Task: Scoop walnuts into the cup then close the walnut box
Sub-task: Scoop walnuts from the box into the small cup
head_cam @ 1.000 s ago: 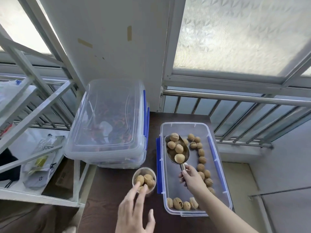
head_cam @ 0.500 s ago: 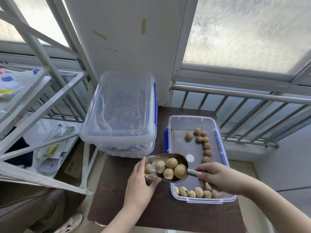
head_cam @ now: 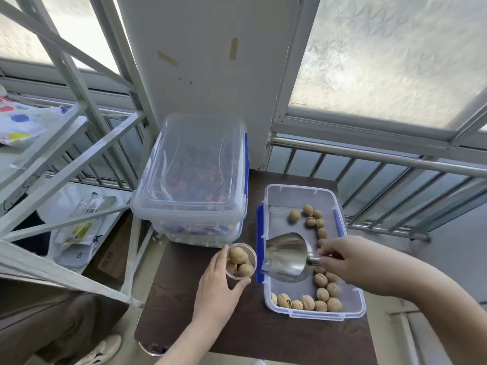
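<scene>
**Scoop empty, cup loaded — lid step is next**

Left hand (head_cam: 216, 288) wraps the clear cup (head_cam: 241, 260) from the near side, fingers and thumb curled round its wall. Cup stands on the worktop (head_cam: 250, 335) toward the left edge, just beside the walnut box (head_cam: 354, 309), and is heaped with walnuts (head_cam: 238, 259) up to the rim.

Right hand (head_cam: 347, 262) pinches the short handle of the metal scoop (head_cam: 287, 256), fingers closed round it. Scoop hangs over the box's left side, mouth tilted toward the cup, and looks empty. Remaining walnuts sit along the box's right wall and near end.

Judgement: the pour step looks done, and the cup has little room for another load. Next move likely calls for parking the scoop, then fitting the lid. No loose lid for the walnut box is visible, so it has to be found first. Blue clips (head_cam: 259, 225) on the long sides would need snapping down. The stacked lidded bins (head_cam: 192, 180) at the far-left corner are not part of this.
</scene>
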`<state>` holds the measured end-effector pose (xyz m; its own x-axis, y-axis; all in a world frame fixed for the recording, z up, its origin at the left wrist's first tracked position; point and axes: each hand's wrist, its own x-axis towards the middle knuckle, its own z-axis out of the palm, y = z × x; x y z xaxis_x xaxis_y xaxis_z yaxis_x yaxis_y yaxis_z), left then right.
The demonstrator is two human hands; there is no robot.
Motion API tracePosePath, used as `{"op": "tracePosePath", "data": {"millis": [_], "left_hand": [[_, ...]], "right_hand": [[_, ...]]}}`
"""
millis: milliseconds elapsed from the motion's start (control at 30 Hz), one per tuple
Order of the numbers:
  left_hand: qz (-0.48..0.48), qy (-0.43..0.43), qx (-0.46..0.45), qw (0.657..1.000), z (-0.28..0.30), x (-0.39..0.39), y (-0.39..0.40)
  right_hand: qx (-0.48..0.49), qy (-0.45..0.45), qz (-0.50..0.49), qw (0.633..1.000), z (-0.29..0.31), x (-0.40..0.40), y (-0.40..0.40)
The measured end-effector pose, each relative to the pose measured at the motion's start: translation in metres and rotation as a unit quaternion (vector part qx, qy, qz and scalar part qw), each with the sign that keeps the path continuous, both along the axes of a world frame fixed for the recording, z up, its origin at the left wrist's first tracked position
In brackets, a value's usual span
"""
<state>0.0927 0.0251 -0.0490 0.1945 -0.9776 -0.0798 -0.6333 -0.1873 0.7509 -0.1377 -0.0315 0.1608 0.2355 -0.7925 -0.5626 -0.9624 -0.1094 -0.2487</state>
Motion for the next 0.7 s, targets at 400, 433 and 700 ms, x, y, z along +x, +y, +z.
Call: {"op": "tracePosePath", "data": {"millis": [400, 433, 700], "left_hand": [[-0.271, -0.131, -0.169, 0.938, -0.020, -0.054, 0.049], [-0.295, -0.146, -0.176, 0.928, -0.030, -0.059, 0.052], [-0.334, -0.267, -0.230, 0.874, -0.065, -0.062, 0.052]], "right_hand": [[0.128, -0.369, -0.563, 0.728, -0.161, -0.023, 0.047], [0.125, -0.380, -0.596, 0.696, -0.172, -0.019, 0.042], [0.057, -0.357, -0.647, 0.672, -0.208, -0.017, -0.020]]}}
